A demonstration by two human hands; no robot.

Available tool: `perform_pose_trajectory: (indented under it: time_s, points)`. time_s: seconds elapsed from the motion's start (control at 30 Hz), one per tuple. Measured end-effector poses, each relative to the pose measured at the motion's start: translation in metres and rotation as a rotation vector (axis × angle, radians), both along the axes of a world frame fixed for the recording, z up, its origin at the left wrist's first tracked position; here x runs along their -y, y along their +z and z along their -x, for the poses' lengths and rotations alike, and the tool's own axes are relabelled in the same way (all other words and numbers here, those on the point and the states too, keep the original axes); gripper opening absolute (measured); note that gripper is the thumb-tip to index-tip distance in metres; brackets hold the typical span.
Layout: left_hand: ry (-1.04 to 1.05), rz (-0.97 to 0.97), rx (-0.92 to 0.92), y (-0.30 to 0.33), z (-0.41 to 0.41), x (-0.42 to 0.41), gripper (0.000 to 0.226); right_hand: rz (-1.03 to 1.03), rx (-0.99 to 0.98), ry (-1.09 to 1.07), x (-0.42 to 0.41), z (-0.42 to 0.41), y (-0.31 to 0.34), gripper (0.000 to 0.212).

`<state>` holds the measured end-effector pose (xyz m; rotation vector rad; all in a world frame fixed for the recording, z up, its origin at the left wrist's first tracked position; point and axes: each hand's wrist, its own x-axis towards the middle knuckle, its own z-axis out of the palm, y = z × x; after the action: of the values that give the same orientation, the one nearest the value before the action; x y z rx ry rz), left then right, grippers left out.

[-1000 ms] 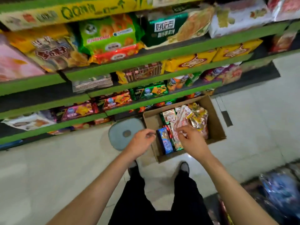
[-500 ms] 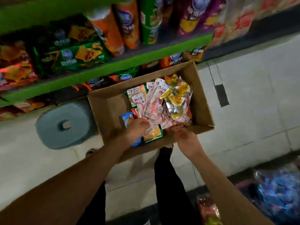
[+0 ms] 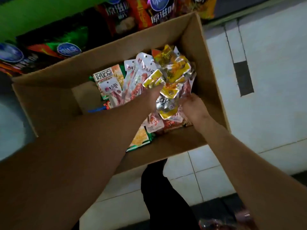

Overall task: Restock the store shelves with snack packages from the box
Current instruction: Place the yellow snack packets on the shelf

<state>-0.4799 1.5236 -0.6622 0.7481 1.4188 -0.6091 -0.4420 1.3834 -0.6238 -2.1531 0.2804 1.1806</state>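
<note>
Closer now than half a second ago, with both forearms reaching deeper past the near wall of the open brown cardboard box point(image 3: 49, 107) on the pale tiled floor point(image 3: 269, 90). Behind the box's far edge, a green-edged store shelf point(image 3: 31, 19) stocked with dark crisp bags.

Filling the box's right half, a loose heap of small glossy snack packages point(image 3: 144, 75): white sachets printed with red strips toward the middle, yellow and silver foil ones toward the right wall, a green-bordered pack against the near wall. Bare cardboard at the left end.

Left hand point(image 3: 153, 97) pushed in among the yellow sachets, fingers hidden under them, grip impossible to judge. Right hand point(image 3: 193, 105) curled, pinching the edge of the silver-and-yellow bunch.

Best gathered as one stack between both palms, squeezed from the sides and lifted straight up; slippery foil, likely to fan out and spill if held by one corner.
</note>
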Motion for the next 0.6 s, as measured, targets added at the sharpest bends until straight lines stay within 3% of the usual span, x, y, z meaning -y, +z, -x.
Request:
perform_pose_trajectory:
  time_s: [0.1,0.2,0.3,0.4,0.6]
  points:
    - [0.105,-0.079,-0.029,-0.020,-0.012,0.006,0.077,-0.114,-0.073,-0.285,-0.027,-0.026,-0.026,0.053]
    - [0.179,-0.179,0.049,-0.032,-0.015,0.012,0.061,-0.177,-0.043,-0.466,-0.059,-0.049,-0.054,0.075]
    - [0.090,-0.230,0.145,-0.029,0.000,0.009,0.040,-0.121,-0.007,-0.484,-0.075,-0.060,-0.070,0.048]
    - [0.066,-0.250,0.154,-0.012,0.029,-0.005,0.033,-0.096,-0.004,-0.351,-0.061,-0.040,-0.061,0.031]
    - [0.062,-0.152,0.257,0.043,0.086,-0.024,0.030,-0.316,-0.100,-0.661,-0.013,0.069,0.018,0.017]
